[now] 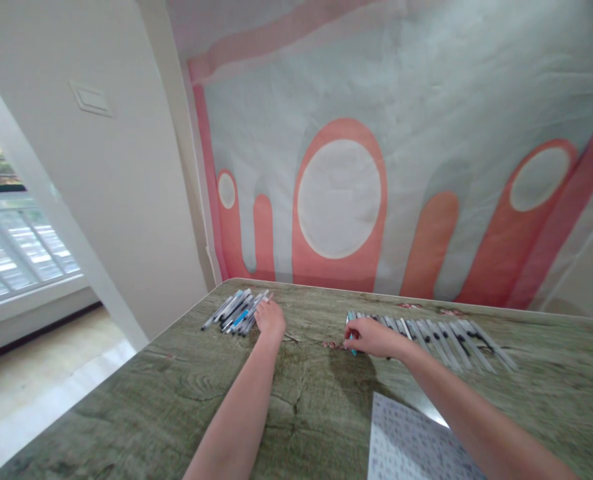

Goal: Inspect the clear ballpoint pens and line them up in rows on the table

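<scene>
A loose pile of pens (pixel 234 310), mostly clear, white and black with some blue, lies on the left of the table. At the pile's right edge my left hand (pixel 270 317) rests with its fingers stretched out over the outermost pens. To the right, several pens (pixel 439 340) lie side by side in a slanting row. My right hand (pixel 369 337) is at the row's left end, its thumb and fingers closed on a blue pen (pixel 353 351). That hand covers part of the blue pen and of the pens beside it.
A sheet of paper covered in writing (pixel 406 440) lies near the front, partly under my right forearm. The wood-patterned table (pixel 186 400) has its back edge against a wall with a pink and grey covering (pixel 256 120). A window (pixel 21 233) is at the left.
</scene>
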Action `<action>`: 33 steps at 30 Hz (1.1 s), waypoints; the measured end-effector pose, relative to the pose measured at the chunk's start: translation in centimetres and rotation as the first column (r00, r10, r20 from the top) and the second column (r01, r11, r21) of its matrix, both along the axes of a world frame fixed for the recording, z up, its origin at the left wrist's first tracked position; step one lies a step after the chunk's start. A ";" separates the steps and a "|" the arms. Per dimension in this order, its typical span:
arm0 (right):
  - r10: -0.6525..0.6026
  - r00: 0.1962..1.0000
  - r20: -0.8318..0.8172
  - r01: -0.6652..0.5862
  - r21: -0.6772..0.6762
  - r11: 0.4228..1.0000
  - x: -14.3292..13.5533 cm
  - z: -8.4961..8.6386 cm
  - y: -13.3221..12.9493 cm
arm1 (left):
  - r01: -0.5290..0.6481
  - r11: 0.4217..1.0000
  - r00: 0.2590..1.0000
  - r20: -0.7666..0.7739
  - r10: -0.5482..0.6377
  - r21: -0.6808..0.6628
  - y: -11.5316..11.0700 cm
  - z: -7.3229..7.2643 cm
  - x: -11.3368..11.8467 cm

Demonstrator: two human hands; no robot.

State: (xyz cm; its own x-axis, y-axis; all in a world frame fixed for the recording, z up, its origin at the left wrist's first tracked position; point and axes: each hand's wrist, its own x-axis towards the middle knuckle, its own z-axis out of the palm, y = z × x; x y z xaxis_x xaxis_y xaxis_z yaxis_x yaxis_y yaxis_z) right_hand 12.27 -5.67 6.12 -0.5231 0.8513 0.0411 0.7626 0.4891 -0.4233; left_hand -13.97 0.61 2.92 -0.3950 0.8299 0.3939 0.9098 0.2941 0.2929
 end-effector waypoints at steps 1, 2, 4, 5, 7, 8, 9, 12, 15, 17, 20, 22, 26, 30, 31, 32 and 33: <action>0.002 1.000 -0.002 -0.002 0.003 1.000 0.0 -0.1 0.1 | -0.011 1.000 1.000 -0.027 0.011 -0.004 0.0 -0.1 -0.1; 0.005 1.000 -0.004 -0.004 0.007 1.000 0.1 -0.1 0.1 | -0.020 1.000 0.999 -0.049 0.020 -0.005 0.0 -0.1 -0.1; 0.004 1.000 -0.009 -0.004 0.011 1.000 0.2 -0.2 0.2 | -0.043 0.999 0.995 -0.089 0.043 0.003 0.1 -0.2 -0.2; 0.003 1.000 -0.012 -0.003 0.012 1.000 0.2 -0.2 0.2 | -0.054 0.999 0.993 -0.108 0.054 0.009 0.2 -0.3 -0.3; -0.001 1.000 -0.018 0.001 0.013 1.000 0.3 -0.1 0.1 | -0.069 0.997 0.987 -0.144 0.071 0.018 0.3 -0.4 -0.6; -0.002 1.000 -0.020 0.002 0.012 1.000 0.3 0.0 0.1 | -0.074 0.997 0.984 -0.159 0.076 0.021 0.3 -0.5 -0.8; -0.003 1.000 -0.024 0.003 0.011 1.000 0.4 0.1 0.1 | -0.079 0.997 0.982 -0.172 0.081 0.020 0.3 -0.6 -1.0; -0.011 0.999 -0.046 0.012 0.014 1.000 0.7 0.5 0.2 | -0.089 0.996 0.975 -0.203 0.087 -0.002 0.4 -0.7 -1.4; -0.062 0.994 -0.087 0.066 0.042 0.997 1.4 0.9 0.7 | -0.085 0.996 0.973 -0.217 0.075 -0.038 0.3 -0.4 -1.4; -0.109 0.987 -0.120 0.118 0.069 0.991 2.0 0.9 1.2 | -0.072 0.996 0.976 -0.208 0.059 -0.053 0.3 -0.2 -1.1; -0.176 0.968 -0.179 0.192 0.077 0.978 2.9 0.7 2.0 | 0.027 0.998 0.988 -0.148 -0.036 -0.063 0.5 0.1 0.5; -0.220 0.946 -0.237 0.240 0.059 0.969 3.1 0.5 2.4 | 0.184 0.981 0.980 -0.061 -0.188 -0.053 0.7 0.2 2.3; -0.322 0.854 -0.408 0.333 -0.047 0.942 3.0 0.3 3.0 | 0.575 0.815 0.792 0.196 -0.578 0.077 0.1 0.4 7.5; -0.458 0.620 -0.638 0.350 -0.297 0.888 3.0 0.2 3.3 | 0.766 0.610 0.555 0.269 -0.787 0.205 -2.3 0.9 11.8; -0.467 0.565 -0.680 0.340 -0.324 0.883 3.1 0.2 3.4 | 0.792 0.570 0.512 0.270 -0.815 0.218 -3.0 1.1 12.4; -0.461 0.527 -0.714 0.327 -0.330 0.886 3.2 0.1 3.4 | 0.809 0.542 0.483 0.270 -0.833 0.225 -3.6 1.2 12.9; -0.447 0.504 -0.739 0.316 -0.323 0.892 3.2 -0.1 3.4 | 0.819 0.528 0.470 0.266 -0.842 0.224 -4.2 1.3 13.1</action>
State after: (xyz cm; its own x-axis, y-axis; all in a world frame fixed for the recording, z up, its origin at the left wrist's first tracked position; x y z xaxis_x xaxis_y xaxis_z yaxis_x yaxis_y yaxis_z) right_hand 15.51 -2.24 6.07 0.0380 0.9901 0.1355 0.1988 0.1254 -0.9720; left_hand -0.84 -3.61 4.22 0.3645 0.8153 0.4500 0.5718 -0.5773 0.5828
